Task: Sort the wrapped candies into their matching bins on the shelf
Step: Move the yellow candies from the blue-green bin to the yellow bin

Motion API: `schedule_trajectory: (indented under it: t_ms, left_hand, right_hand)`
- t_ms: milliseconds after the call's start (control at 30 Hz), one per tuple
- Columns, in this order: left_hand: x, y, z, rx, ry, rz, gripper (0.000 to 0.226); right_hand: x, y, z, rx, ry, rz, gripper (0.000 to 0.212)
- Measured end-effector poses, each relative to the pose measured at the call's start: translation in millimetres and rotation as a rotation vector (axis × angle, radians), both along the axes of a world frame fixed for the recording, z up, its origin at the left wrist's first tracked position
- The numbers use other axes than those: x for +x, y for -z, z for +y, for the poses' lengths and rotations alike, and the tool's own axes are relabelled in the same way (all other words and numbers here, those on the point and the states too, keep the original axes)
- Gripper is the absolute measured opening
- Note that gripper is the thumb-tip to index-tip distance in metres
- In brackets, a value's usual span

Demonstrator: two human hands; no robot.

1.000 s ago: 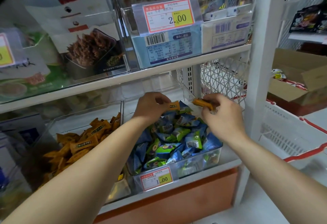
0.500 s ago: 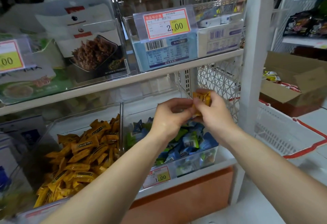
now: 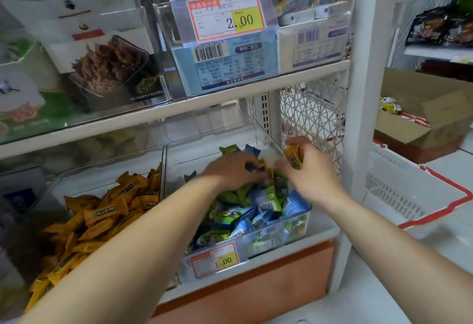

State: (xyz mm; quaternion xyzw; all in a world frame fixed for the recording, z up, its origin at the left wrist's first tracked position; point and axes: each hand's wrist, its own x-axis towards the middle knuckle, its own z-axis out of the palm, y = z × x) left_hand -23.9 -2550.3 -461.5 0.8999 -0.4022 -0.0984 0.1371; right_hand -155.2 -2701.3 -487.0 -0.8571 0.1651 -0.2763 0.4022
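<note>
Two clear bins stand side by side on the lower shelf. The left bin [image 3: 76, 175] holds a heap of orange wrapped candies [image 3: 102, 216]. The right bin [image 3: 294, 229] holds blue and green wrapped candies [image 3: 256, 205]. My right hand [image 3: 307, 172] hovers over the right bin's back corner and grips a few orange candies [image 3: 294, 156]. My left hand [image 3: 235, 170] reaches down into the blue and green pile, its fingers curled around an orange candy [image 3: 261, 163] lying among them.
An upper shelf [image 3: 179, 111] carries boxed goods behind a 2.00 price tag [image 3: 225, 16]. A white upright post [image 3: 368, 80] stands right of the bins. A white basket with red trim [image 3: 414, 195] and an open cardboard box [image 3: 422, 118] sit to the right.
Both hands came together above the right bin, then parted. My left hand dropped back into the blue and green pile; my right hand kept the orange candies.
</note>
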Motion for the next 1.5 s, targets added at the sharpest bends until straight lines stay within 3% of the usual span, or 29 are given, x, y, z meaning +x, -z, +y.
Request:
schedule_trajectory:
  t_ms: [267,333,433,533,667,867,1033,1233,1333,1500]
  left_hand:
    - [41.5,-21.6,37.9,0.246,-0.207,-0.226,0.023]
    - [41.8,-25.6,31.3,0.152,-0.216,-0.289,0.017]
    - [29.6,-25.8,4.3,-0.190,-0.111,-0.130,0.009]
    - [17.6,-12.2,-26.5,-0.221,-0.011,0.014,0.029]
    - [22.4,10.8,-44.0,0.028,-0.019,0.090,0.072]
    - [28.1,30.1,-53.2,-0.024,-0.096,0.164,0.050]
    - [29.6,31.9,-54.7,0.102,-0.079,0.204,0.074]
    - [25.4,38.9,-54.1,0.129,-0.060,0.113,0.059]
    - [23.8,38.7,-54.7,0.161,-0.021,0.042,0.032]
    - [25.0,40.0,-51.0,-0.001,-0.007,0.055,0.016]
  right_hand:
    - [1.0,5.9,0.4,-0.062,0.009,-0.031,0.035]
    - [1.4,5.9,0.5,-0.063,0.009,-0.033,0.035]
    - [1.2,5.7,0.8,-0.052,0.010,-0.035,0.035]
    - [1.0,7.0,0.3,-0.049,0.014,-0.029,0.034]
    - [1.4,8.8,-1.6,-0.047,0.010,-0.026,0.032]
    - [4.3,13.1,-3.1,-0.041,0.027,-0.021,0.030]
    - [6.0,14.7,-4.2,-0.033,0.023,-0.022,0.028]
    - [5.7,14.5,-4.5,-0.006,0.019,-0.008,0.028]
    - [5.4,13.8,-3.6,-0.005,0.021,-0.008,0.028]
    - [6.3,13.7,-3.5,-0.001,0.018,-0.024,0.025]
